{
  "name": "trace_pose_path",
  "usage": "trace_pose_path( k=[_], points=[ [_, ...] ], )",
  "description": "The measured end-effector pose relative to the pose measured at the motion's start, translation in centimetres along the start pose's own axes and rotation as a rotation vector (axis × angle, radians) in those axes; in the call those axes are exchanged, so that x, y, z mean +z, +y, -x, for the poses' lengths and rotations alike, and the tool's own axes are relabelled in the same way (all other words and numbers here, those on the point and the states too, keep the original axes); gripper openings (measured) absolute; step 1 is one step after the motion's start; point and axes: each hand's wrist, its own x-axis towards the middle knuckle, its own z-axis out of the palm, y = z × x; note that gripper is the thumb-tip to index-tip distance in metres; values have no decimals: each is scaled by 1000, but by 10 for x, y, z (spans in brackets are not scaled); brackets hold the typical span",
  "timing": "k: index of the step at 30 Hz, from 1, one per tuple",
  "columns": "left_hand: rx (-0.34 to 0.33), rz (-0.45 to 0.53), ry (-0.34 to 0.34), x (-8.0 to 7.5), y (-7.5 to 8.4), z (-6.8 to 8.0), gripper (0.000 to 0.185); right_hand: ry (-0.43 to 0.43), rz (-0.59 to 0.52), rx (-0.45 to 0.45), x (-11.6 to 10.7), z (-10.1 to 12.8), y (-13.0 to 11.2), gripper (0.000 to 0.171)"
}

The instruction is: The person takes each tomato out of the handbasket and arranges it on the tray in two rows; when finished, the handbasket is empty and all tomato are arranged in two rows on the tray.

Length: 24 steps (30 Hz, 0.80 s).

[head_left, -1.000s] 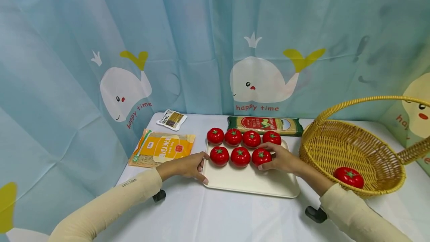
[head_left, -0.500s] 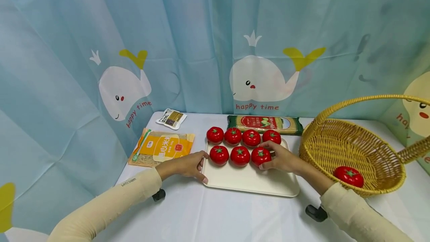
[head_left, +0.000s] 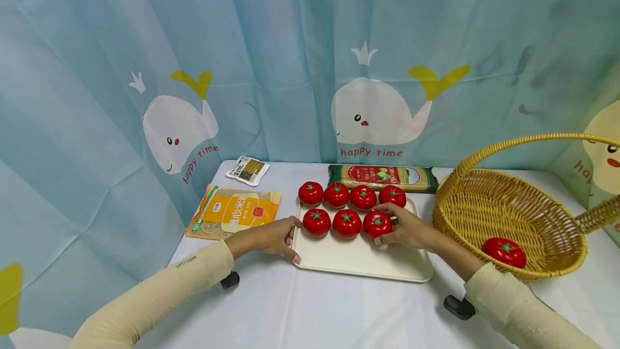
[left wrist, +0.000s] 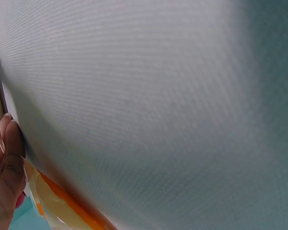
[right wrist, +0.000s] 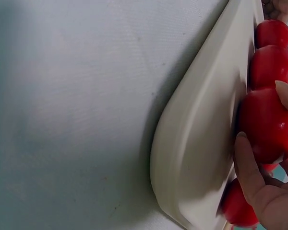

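Comparing with a second ago, little has shifted: the right hand (head_left: 407,229) still curls round the third tomato (head_left: 377,224) of the front row on the cream tray (head_left: 358,263), not yet let go. The left hand (head_left: 271,237) steadies the tray's left edge (fingers apparently pressed against it). A last tomato (head_left: 504,252) waits in the wicker basket (head_left: 513,214); nothing blocks the way.

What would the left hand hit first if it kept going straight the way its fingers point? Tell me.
The left hand points right, fingers at the tray edge. Going on, it would likely meet the nearest front-row tomato first, though depth is hard to judge.
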Motion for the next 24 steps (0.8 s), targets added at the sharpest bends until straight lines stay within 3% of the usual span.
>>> trace_pose_path(
  k=[14,24],
  points=[
    [21,-6,2,0,1,0,80,0,-35,-24,-2,11,0,81],
    [-3,-7,2,0,0,0,80,47,2,-59,-21,35,-6,82]
  ],
)
